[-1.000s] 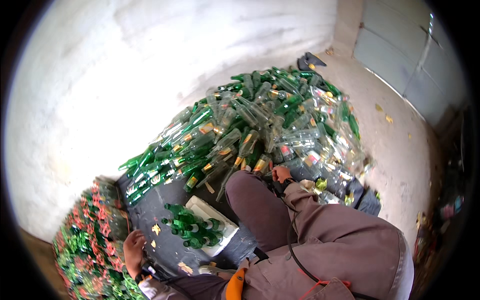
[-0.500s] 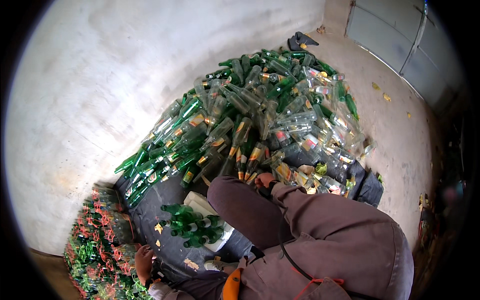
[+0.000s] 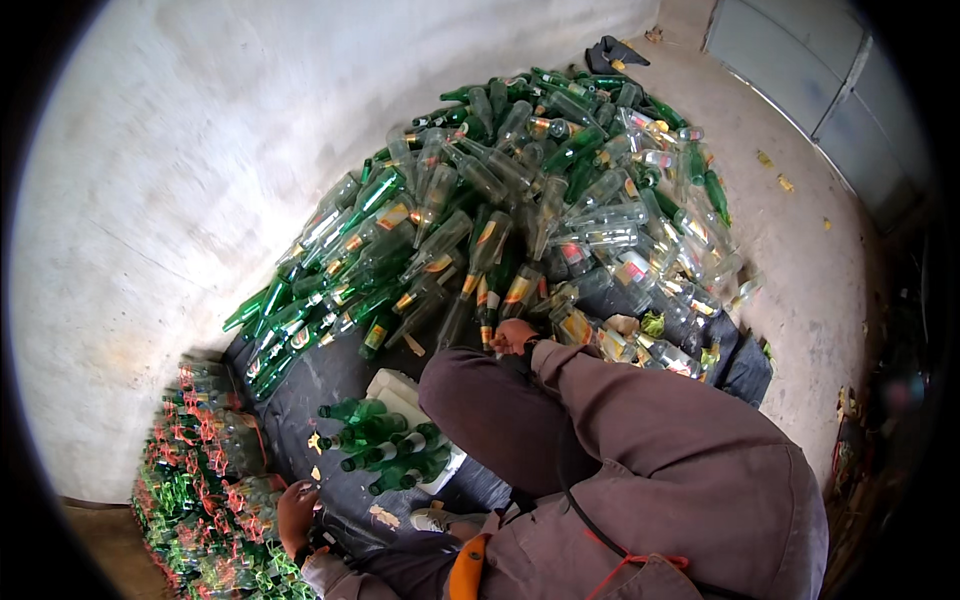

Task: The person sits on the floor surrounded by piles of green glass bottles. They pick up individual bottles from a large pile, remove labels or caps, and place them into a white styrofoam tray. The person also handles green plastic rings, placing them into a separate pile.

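A large heap of green and clear glass bottles point(image 3: 480, 185) lies before me, many with labels. My right hand point(image 3: 514, 337) reaches past my knee to the heap's near edge, fingers partly curled beside a bottle neck with gold foil point(image 3: 487, 325). Whether they grip the neck is too small to make out. Low on the left, my left hand point(image 3: 297, 515) hovers beside bundled bottles point(image 3: 205, 470) bound with red and green ties. Its thumb and fingers look apart, and I see nothing held. Several green bottles point(image 3: 385, 445) lie grouped between my hands, on and beside a whitish block point(image 3: 400, 392).
A black sheet point(image 3: 325, 385) lies under the near bottles. The pale wall point(image 3: 200, 150) rises on the left, and a grey metal door point(image 3: 790, 50) stands at the far right. Dry leaves point(image 3: 785, 183) lie on the floor. My bent knee point(image 3: 480, 410) separates my two hands.
My right hand has moved forward and left, closer to the foil-topped bottle neck. My left hand has shifted slightly up and right. The head view has tilted a little.
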A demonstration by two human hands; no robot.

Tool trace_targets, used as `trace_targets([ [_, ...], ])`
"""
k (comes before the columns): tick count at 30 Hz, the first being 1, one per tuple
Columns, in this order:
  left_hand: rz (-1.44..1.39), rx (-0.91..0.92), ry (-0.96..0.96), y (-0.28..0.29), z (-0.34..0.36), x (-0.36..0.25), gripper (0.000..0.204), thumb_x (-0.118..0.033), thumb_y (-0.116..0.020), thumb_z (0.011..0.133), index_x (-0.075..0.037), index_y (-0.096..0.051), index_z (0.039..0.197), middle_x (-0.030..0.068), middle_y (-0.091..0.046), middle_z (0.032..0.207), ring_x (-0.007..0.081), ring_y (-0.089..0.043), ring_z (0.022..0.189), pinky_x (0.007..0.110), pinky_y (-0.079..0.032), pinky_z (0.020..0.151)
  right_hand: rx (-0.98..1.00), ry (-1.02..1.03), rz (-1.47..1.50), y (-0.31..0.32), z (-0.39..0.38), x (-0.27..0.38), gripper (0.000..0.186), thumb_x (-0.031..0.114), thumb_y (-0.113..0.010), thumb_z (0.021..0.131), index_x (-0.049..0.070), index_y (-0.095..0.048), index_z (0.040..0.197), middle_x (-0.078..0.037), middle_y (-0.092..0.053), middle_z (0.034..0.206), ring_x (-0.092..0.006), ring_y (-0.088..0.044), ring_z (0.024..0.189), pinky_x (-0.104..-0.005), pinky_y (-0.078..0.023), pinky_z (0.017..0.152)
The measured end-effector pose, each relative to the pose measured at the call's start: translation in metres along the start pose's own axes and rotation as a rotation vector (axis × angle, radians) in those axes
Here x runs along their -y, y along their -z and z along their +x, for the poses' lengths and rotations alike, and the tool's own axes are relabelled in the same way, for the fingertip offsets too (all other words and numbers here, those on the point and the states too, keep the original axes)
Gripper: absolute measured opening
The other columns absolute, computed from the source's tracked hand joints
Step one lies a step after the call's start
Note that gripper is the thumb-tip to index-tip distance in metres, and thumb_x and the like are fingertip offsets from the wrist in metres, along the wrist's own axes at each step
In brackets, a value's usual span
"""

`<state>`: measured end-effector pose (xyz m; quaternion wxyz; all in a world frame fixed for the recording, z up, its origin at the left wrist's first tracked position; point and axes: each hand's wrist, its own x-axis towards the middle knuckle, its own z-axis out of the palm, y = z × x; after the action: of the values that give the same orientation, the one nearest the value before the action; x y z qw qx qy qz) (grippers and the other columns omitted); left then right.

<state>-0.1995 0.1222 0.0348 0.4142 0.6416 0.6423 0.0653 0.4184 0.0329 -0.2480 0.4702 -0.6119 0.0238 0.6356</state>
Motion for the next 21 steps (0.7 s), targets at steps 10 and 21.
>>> trace_targets([
  [10, 0.005, 0.018, 0.098, -0.004, 0.006, -0.012, 0.035, -0.008, -0.069, 0.088, 0.005, -0.066, 0.121, 0.0115, -0.073, 0.099, 0.0166, -0.070, 0.078, 0.030, -0.057, 0.069, -0.126, 0.032, 0.089, -0.042, 0.036, 0.007, 0.017, 0.008, -0.060, 0.098, -0.008, -0.062, 0.091, -0.018, -0.063, 0.080, -0.0275, -0.057, 0.064, -0.0455, -0.044, 0.059],
  [21, 0.057, 0.016, 0.061, -0.013, 0.022, -0.019, 0.039, -0.009, -0.071, 0.086, 0.003, -0.066, 0.123, 0.0129, -0.074, 0.097, 0.0173, -0.071, 0.078, 0.030, -0.057, 0.070, -0.280, -0.055, 0.215, -0.060, 0.056, 0.035, 0.038, 0.021, -0.060, 0.103, -0.009, -0.058, 0.126, -0.019, -0.066, 0.101, -0.0294, -0.060, 0.071, -0.0454, -0.051, 0.064],
])
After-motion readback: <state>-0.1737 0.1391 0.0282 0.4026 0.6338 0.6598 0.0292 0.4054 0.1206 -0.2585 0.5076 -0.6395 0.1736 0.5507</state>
